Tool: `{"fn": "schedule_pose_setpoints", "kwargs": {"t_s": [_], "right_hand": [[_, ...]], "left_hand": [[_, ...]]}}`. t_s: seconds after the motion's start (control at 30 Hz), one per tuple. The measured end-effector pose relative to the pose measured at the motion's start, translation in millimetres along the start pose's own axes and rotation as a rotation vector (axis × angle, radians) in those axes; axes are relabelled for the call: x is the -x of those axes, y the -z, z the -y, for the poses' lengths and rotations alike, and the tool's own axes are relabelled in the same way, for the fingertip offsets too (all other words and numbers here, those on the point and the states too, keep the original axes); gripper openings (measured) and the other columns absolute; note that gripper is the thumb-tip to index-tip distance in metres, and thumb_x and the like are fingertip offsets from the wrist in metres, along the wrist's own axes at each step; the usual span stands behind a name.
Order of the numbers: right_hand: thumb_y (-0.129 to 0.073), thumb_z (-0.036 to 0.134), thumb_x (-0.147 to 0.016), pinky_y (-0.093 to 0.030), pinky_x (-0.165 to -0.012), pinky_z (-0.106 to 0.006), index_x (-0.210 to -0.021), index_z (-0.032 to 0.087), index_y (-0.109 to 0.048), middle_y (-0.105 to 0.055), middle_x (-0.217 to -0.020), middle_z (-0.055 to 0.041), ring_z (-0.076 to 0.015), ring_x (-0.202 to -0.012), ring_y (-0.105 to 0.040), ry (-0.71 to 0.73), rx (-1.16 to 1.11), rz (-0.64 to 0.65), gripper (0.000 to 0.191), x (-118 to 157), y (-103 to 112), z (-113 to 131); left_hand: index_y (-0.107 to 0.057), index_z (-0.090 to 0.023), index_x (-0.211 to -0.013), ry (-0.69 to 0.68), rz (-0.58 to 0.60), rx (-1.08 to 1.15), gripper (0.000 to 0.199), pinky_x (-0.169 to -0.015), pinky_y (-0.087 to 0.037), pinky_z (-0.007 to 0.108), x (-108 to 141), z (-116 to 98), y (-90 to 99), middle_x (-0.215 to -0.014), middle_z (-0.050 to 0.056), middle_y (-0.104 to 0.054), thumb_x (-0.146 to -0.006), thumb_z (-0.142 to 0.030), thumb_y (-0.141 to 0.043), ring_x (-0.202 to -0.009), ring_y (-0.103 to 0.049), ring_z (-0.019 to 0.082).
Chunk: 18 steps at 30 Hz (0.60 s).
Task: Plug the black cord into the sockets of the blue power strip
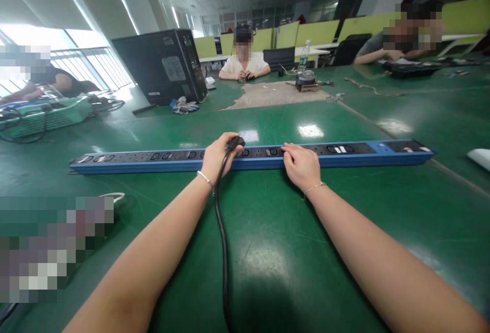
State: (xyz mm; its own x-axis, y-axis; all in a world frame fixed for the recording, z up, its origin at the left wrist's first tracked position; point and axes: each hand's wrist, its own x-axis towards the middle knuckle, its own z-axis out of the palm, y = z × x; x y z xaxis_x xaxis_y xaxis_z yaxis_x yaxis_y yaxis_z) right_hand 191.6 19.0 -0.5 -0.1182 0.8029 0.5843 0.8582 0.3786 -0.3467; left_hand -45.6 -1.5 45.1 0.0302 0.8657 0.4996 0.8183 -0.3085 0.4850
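A long blue power strip (pixel 172 167) with a black socket face lies across the green table in front of me. My left hand (pixel 216 157) is closed on the black plug (pixel 238 142) of a power cord, just over the middle of the strip. From the plug, the black cord (pixel 219 210) hangs past my wrist and runs down the table toward me. To the right, my right hand (pixel 304 167) grips the strip, fingers over its top and thumb at its near side. Whether the plug touches a socket, I cannot tell.
Farther back stand a black computer case (pixel 164 67), a pair of gloves (pixel 184 105), a bottle (pixel 304 56) and a spool-like item (pixel 306 79). A green basket with cables (pixel 49 118) is at left. Three people sit around the table. A blurred object (pixel 49 246) lies near left.
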Motion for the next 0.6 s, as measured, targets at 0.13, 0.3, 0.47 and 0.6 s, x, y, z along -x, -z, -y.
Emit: {"fn": "schedule_pose_setpoints", "kwargs": {"t_s": [0.13, 0.3, 0.47, 0.6], "right_hand": [[-0.040, 0.022, -0.087, -0.040, -0.098, -0.037, -0.102, 0.020, -0.070, -0.066, -0.117, -0.0037, -0.0183, -0.113, -0.058, 0.007, 0.000, 0.005, 0.033, 0, 1, 0], [-0.041, 0.020, -0.086, -0.040, -0.098, -0.037, -0.103, 0.020, -0.069, -0.066, -0.118, -0.0039, -0.0187, -0.113, -0.057, 0.012, -0.011, 0.022, 0.033, -1, 0, -2], [-0.041, 0.021, -0.085, -0.039, -0.098, -0.038, -0.103, 0.021, -0.069, -0.066, -0.117, -0.0036, -0.0193, -0.113, -0.057, -0.005, -0.035, 0.013, 0.034, -1, -1, -1], [-0.041, 0.021, -0.085, -0.038, -0.099, -0.038, -0.103, 0.020, -0.069, -0.066, -0.117, -0.0039, -0.0198, -0.114, -0.057, -0.017, -0.035, 0.018, 0.033, -1, 0, 0]], "left_hand": [[-0.056, -0.027, -0.114, -0.028, 0.102, -0.091, 0.034, -0.081, -0.047, 0.032, -9, -20, -32.7, -0.102, 0.003, -0.069, -0.083, -0.041, -0.056, -0.092, -0.064, 0.021], [-0.056, -0.027, -0.113, -0.032, 0.121, -0.194, 0.033, -0.082, -0.044, 0.036, -15, -31, -44.3, -0.097, 0.005, -0.070, -0.084, -0.044, -0.055, -0.091, -0.064, 0.023], [-0.058, -0.026, -0.110, -0.071, 0.120, -0.301, 0.031, -0.087, -0.040, 0.039, -12, -39, -43.3, -0.091, 0.005, -0.071, -0.083, -0.041, -0.056, -0.090, -0.064, 0.024], [-0.059, -0.026, -0.107, -0.086, 0.087, -0.320, 0.030, -0.090, -0.038, 0.041, -6, -40, -46.6, -0.090, 0.006, -0.070, -0.082, -0.042, -0.057, -0.092, -0.063, 0.024]]}}
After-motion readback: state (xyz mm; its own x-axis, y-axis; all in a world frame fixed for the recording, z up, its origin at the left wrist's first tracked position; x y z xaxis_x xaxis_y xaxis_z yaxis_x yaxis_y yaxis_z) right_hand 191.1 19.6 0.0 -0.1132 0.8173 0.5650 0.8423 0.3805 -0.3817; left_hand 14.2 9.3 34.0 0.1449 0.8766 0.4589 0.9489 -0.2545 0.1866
